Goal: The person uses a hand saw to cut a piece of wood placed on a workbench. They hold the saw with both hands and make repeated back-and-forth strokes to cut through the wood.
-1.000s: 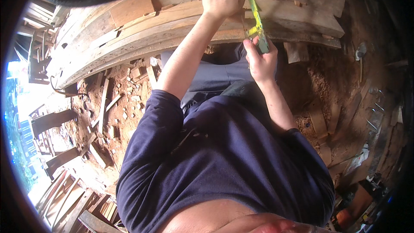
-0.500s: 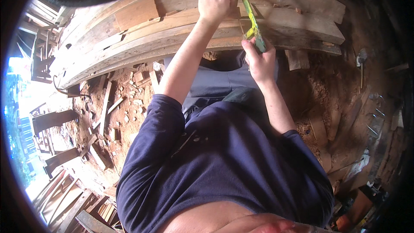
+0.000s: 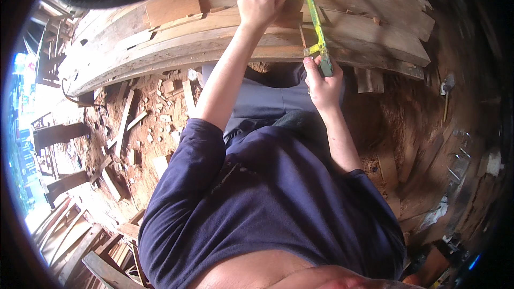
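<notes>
My right hand [image 3: 325,81] is closed round the handle of a bow saw [image 3: 313,13] with a yellow-green painted frame. The saw points away from me across the planks, its thin blade [image 3: 303,36] on the left of the frame. My left hand [image 3: 261,6] is a closed fist, thumb up, left of the blade. It presses on a brown wood piece [image 3: 292,6] that shows beside its fingers and lies across the blade's line. How far the fingers wrap round this piece is hidden.
Long, wide planks [image 3: 380,35] form the work surface, with a flat board [image 3: 174,6] and small offcuts on it. Wood scraps [image 3: 163,108] and sawdust cover the ground at left. A hammer-like tool [image 3: 447,93] lies at right. A dark curved band crosses the top left.
The saw has come slightly toward me in my right hand. My left hand stays by the wood piece, and the whole view has tilted a little.
</notes>
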A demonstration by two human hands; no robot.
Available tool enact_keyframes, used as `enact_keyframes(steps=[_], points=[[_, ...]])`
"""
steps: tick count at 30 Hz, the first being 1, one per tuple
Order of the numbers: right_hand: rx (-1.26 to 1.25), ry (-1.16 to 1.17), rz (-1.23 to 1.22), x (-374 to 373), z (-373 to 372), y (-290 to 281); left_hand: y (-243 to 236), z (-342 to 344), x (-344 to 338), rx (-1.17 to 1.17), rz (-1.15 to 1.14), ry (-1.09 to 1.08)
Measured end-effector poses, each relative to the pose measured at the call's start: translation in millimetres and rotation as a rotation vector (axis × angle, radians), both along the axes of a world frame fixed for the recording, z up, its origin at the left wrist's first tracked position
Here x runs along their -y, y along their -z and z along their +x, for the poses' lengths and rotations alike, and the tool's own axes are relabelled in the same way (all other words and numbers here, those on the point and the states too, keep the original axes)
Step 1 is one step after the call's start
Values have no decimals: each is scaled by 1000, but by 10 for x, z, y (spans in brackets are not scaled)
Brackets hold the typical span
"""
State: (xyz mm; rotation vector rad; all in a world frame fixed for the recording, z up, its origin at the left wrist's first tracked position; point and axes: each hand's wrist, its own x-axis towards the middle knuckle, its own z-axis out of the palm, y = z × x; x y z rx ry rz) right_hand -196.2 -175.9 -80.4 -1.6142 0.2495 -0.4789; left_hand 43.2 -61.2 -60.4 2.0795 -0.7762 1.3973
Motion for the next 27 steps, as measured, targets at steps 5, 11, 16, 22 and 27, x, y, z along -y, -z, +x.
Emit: enact_keyframes(steps=[5, 11, 16, 22, 27], points=[[-22, -10, -51, -4, -31, -127, 61, 29, 127, -83, 37, 45], [-13, 13, 111, 26, 140, -257, 61, -30, 99, -190, 85, 15], [-104, 58, -122, -10, 167, -72, -24, 7, 121, -392, 45, 77], [-28, 13, -178, 95, -58, 54, -48, 37, 86, -477, 72, 73], [46, 25, -202, 68, 76, -33, -9, -108, 157, -407, 15, 154]])
